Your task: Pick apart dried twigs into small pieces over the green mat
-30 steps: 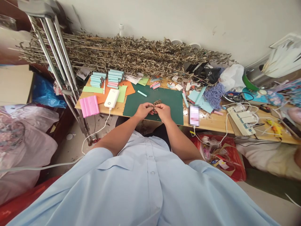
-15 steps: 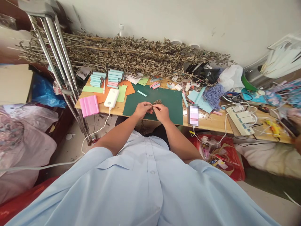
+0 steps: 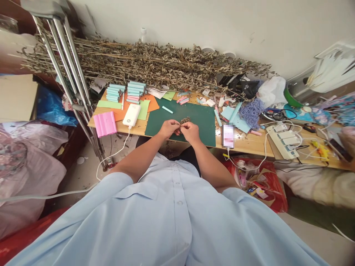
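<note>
Over the near half of a dark green cutting mat [image 3: 199, 118], my left hand [image 3: 169, 128] and my right hand [image 3: 190, 130] meet with fingertips almost touching. Both are closed in a pinch. What lies between the fingers is too small and too hidden to make out. Just beyond the fingertips is a small clump of dried leaves [image 3: 185, 120]; whether the fingers touch it, I cannot tell. A light blue paper roll [image 3: 167, 109] lies on the mat farther off, with several pink rolls [image 3: 183, 100] near the far edge.
Dried leafy stems [image 3: 155, 62] pile along the wall. Stacked blue rolls [image 3: 136, 88], a white power bank [image 3: 131, 115] and pink sheets [image 3: 105, 124] lie left. A phone [image 3: 228, 136], purple yarn [image 3: 252, 111] and a power strip [image 3: 283, 139] are right. Metal crutches [image 3: 69, 62] stand left.
Both hands stay in nearly the same place, still pinched together. Only the fingers have shifted slightly; the things on the table have not moved.
</note>
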`<state>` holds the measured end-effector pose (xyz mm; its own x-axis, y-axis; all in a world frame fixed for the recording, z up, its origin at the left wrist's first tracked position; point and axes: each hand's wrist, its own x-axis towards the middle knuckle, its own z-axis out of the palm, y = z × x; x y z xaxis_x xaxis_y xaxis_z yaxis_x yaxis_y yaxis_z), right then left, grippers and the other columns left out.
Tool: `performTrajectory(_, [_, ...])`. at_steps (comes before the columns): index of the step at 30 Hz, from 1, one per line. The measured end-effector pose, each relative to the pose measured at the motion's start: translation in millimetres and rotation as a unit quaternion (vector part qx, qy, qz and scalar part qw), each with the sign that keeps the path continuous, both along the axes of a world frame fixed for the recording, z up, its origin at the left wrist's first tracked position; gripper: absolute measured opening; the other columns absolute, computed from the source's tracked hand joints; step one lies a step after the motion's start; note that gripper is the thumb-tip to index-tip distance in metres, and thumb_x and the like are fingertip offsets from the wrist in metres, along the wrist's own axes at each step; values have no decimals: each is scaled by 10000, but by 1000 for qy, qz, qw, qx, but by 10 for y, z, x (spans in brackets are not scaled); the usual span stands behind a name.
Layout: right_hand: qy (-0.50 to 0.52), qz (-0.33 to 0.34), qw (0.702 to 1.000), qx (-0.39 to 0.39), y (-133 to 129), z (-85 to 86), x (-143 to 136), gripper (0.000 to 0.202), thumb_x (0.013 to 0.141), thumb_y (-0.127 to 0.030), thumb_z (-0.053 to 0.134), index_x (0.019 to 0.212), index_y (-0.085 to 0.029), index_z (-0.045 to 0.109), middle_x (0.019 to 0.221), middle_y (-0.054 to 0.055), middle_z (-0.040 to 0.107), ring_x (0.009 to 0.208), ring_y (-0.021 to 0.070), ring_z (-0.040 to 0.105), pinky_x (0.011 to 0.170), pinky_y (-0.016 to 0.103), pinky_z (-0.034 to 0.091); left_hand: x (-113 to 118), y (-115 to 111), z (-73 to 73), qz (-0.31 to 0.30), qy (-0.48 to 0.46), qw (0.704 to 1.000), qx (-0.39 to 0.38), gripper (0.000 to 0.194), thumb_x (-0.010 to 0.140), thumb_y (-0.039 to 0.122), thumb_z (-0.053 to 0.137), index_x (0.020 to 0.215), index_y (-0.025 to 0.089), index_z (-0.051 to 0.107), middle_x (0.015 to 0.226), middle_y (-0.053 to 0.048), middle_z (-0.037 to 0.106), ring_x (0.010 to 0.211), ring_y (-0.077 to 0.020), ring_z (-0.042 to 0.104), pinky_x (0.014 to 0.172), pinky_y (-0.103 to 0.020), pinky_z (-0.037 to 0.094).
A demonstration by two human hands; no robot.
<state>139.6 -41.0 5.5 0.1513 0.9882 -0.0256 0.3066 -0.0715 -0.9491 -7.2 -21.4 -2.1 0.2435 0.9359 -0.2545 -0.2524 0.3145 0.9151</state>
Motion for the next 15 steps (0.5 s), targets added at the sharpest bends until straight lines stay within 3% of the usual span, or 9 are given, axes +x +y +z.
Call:
performTrajectory(4, [193,-55,978,-54,12,-47,-62,154,671,-323,716,772,-208,702,645,-13,686,604,158,655,632,303,576,-12,10,-37,10,-24,1000,-4,214,753,197,805,848,106,637,560,-14,653,473,-127,635,493,-235,526])
performTrajectory(6, [230,-71,969,-54,21,-74,-81,197,663,-340,742,800,-204,706,654,-16,686,611,153,652,628,295,575,-12,7,-55,11,-40,999,-1,246,745,208,820,873,98,642,603,-27,678,502,-136,657,514,-250,548])
performTrajectory(9, [191,-75,978,-39,28,-108,-92,229,683,-376,745,832,-203,724,684,-7,704,646,163,662,654,303,581,-2,0,-71,10,-54,998,4,269,750,229,832,894,88,653,670,-54,715,548,-143,685,558,-267,577])
performTrajectory(15, [-1,-55,998,38,-16,-105,-75,218,779,-387,657,860,-210,755,844,42,772,785,199,703,782,325,574,7,-21,-52,17,-58,998,2,280,753,242,849,896,90,663,667,-42,712,591,-149,707,626,-285,606])
